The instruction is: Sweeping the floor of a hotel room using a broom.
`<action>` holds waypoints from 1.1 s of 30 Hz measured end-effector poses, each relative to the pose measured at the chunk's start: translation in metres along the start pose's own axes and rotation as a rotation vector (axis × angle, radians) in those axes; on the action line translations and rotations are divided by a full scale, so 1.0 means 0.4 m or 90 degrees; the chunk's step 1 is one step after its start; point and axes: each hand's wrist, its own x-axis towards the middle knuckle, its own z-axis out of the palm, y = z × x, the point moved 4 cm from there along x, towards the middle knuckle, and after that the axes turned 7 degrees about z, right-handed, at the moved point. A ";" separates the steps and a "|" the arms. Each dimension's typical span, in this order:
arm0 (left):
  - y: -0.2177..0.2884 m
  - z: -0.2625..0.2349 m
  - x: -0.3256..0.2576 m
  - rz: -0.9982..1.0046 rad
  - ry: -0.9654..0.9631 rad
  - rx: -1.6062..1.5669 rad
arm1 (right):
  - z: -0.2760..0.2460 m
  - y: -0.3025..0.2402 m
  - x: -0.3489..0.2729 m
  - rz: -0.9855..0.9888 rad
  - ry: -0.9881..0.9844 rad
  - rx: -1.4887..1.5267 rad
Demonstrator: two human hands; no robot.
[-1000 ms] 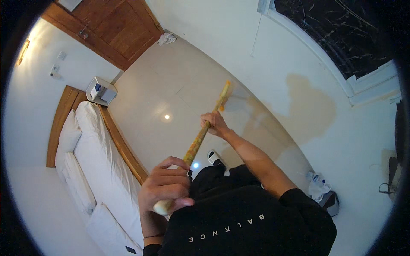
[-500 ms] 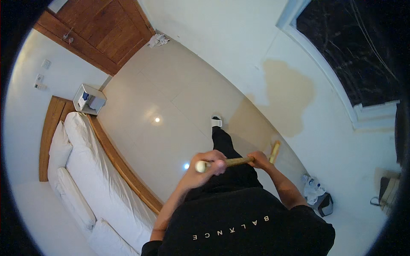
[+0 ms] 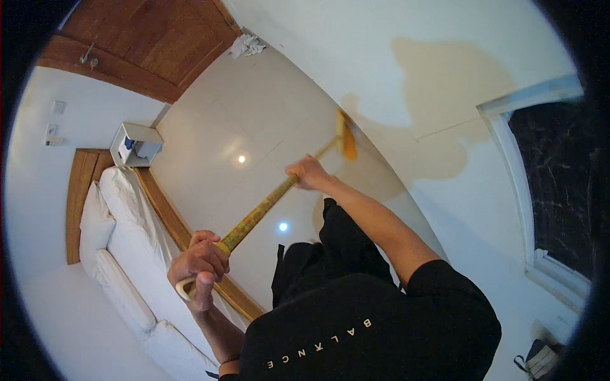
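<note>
the person's left hand (image 3: pixel 200 263) is wrapped round the broom (image 3: pixel 260 214) near its pale end, and the right hand (image 3: pixel 308 173), well apart from it, grips farther down. from here i see the blurred orange head (image 3: pixel 347 141) over the pale floor (image 3: pixel 210 133), just beside the white wall (image 3: pixel 356 51); whether it touches, i can't tell.

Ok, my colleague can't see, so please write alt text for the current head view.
The left hand and right hand grip a long-handled tool, its orange head near a white wall. A white-covered bed and wooden door are at left.
</note>
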 end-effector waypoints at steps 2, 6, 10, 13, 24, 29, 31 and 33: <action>-0.005 0.002 0.012 0.022 -0.003 0.052 | -0.027 -0.007 0.101 -0.015 0.033 0.006; 0.005 -0.037 0.014 0.079 -0.027 0.102 | -0.065 -0.057 0.207 -0.069 0.057 0.002; 0.067 -0.183 0.028 0.180 -0.057 0.017 | -0.042 -0.172 0.211 -0.020 0.031 -0.022; 0.094 -0.297 0.042 0.237 -0.117 -0.118 | -0.011 -0.256 0.112 0.023 0.035 0.054; -0.091 -0.259 -0.071 -0.139 -0.406 -0.326 | 0.253 -0.310 -0.373 0.244 0.047 0.154; -0.006 -0.379 -0.051 -0.042 -0.362 -0.252 | 0.253 -0.357 -0.195 0.176 0.133 0.146; 0.032 -0.422 -0.044 0.032 -0.354 -0.192 | 0.235 -0.374 -0.059 0.147 0.182 0.069; 0.062 -0.440 -0.040 0.118 -0.368 -0.126 | 0.216 -0.371 0.067 0.177 0.174 0.076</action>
